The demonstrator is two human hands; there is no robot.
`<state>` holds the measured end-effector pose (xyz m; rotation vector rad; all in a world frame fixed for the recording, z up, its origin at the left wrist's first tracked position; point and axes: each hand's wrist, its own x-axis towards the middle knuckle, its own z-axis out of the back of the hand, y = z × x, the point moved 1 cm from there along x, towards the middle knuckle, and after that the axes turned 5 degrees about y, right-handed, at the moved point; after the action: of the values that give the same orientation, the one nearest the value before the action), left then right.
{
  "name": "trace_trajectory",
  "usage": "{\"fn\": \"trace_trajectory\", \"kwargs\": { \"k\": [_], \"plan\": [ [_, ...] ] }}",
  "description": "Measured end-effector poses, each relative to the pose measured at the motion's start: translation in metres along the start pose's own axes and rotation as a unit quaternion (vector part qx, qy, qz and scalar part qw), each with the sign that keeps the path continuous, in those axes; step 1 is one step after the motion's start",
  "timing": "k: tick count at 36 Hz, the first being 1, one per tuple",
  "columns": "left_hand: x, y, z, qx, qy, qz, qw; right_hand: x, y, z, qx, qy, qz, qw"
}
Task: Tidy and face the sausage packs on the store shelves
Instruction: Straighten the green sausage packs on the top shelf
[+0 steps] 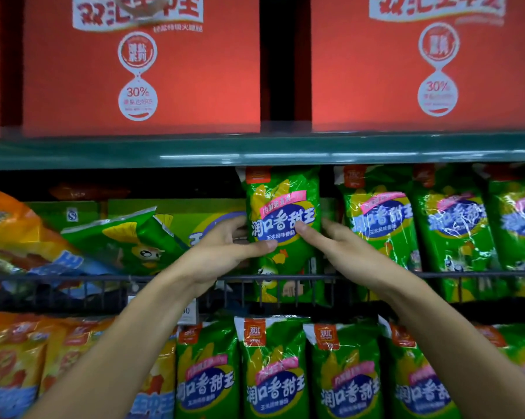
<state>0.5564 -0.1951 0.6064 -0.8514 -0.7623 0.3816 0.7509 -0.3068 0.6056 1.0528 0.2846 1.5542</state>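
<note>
I have both hands on 1 green sausage pack standing upright on the middle shelf behind the black wire rail: my left hand grips its left edge, thumb across the front, and my right hand grips the right edge, fingers curled behind it. To its right stands a row of matching green packs, while a tilted green pack and orange packs lie slumped to the left. Red cartons sit on the shelf above.
</note>
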Motion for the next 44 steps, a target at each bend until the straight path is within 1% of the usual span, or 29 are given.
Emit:
{"fn": "trace_trajectory", "kwargs": {
  "k": [2,5,8,12,14,16,18,19,20,22,24,27,30,33,39,44],
  "plan": [
    [-0.001,0.000,0.000,-0.005,-0.009,-0.008,1.000,0.003,0.000,-0.001,0.015,-0.006,0.012,1.000],
    [0.000,0.003,0.001,-0.003,-0.013,-0.012,1.000,0.007,-0.003,-0.005,-0.007,-0.043,0.029,0.999],
    [0.003,0.004,0.001,-0.006,0.009,0.009,1.000,0.006,-0.001,-0.009,-0.033,-0.069,0.035,0.996],
    [0.004,0.004,0.000,0.018,0.046,0.022,0.999,0.001,0.002,-0.011,-0.044,-0.084,0.019,0.995],
    [0.003,0.003,-0.002,0.023,0.034,0.019,0.999,-0.005,0.002,-0.011,-0.066,-0.118,0.020,0.991],
    [0.004,0.003,-0.003,0.031,0.009,0.008,0.999,-0.016,0.003,-0.009,-0.064,-0.166,0.045,0.983],
    [0.005,0.003,-0.003,0.037,-0.013,0.003,0.999,-0.028,0.001,-0.003,-0.046,-0.215,0.102,0.970],
    [0.005,0.002,-0.003,0.042,-0.019,0.004,0.999,-0.033,-0.003,0.002,-0.056,-0.245,0.128,0.960],
    [0.006,0.001,-0.003,0.047,-0.021,0.006,0.999,-0.039,-0.007,0.007,-0.087,-0.275,0.150,0.946],
    [0.009,-0.003,-0.004,0.055,-0.017,0.011,0.998,-0.049,-0.015,0.018,-0.196,-0.322,0.174,0.910],
    [0.013,-0.006,-0.008,0.059,-0.014,0.020,0.998,-0.054,-0.023,0.026,-0.284,-0.322,0.173,0.887],
    [0.018,-0.010,-0.013,0.046,-0.011,0.038,0.998,-0.054,-0.037,0.033,-0.365,-0.285,0.145,0.874],
    [0.021,-0.009,-0.014,0.031,-0.022,0.041,0.998,-0.052,-0.050,0.032,-0.446,-0.266,0.132,0.844],
    [0.024,-0.009,-0.016,0.016,-0.052,0.029,0.998,-0.048,-0.055,0.031,-0.457,-0.280,0.132,0.834],
    [0.031,-0.006,-0.017,-0.002,-0.068,0.012,0.998,-0.046,-0.058,0.030,-0.463,-0.290,0.136,0.827],
    [0.035,-0.005,-0.019,-0.072,-0.136,0.020,0.988,-0.047,-0.059,0.029,-0.466,-0.291,0.136,0.824]
  ]
}}
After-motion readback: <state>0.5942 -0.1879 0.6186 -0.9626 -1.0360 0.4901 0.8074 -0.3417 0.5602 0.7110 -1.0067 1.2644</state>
